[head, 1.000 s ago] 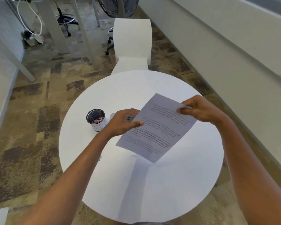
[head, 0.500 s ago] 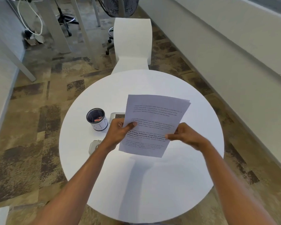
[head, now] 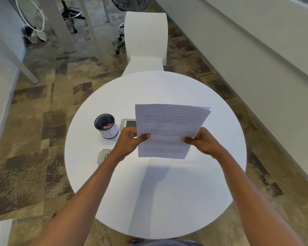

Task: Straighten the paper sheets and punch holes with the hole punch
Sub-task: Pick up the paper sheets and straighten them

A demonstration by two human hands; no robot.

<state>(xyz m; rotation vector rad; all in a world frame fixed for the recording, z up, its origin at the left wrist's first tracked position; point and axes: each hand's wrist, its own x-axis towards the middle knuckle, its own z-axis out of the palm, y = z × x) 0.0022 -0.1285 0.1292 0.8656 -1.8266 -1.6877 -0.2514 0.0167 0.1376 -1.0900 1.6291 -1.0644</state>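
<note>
A thin stack of printed paper sheets [head: 169, 121] is held upright above the round white table [head: 167, 192], its top right corner fanned slightly apart. My left hand [head: 130, 141] pinches the stack's left edge with the thumb on the front. My right hand [head: 203, 142] pinches the right edge the same way. A silvery metal object that may be the hole punch [head: 103, 156] lies on the table by my left wrist, partly hidden by my forearm.
A black mesh cup [head: 106, 126] with a white label stands at the table's left. A grey power module [head: 128, 124] is set in the tabletop behind the sheets. A white chair [head: 145, 41] faces the far edge.
The sheets turned from a slanted diagonal to upright and square. My right hand slid from the top corner down to the lower right edge. My left hand kept its hold on the left edge.
</note>
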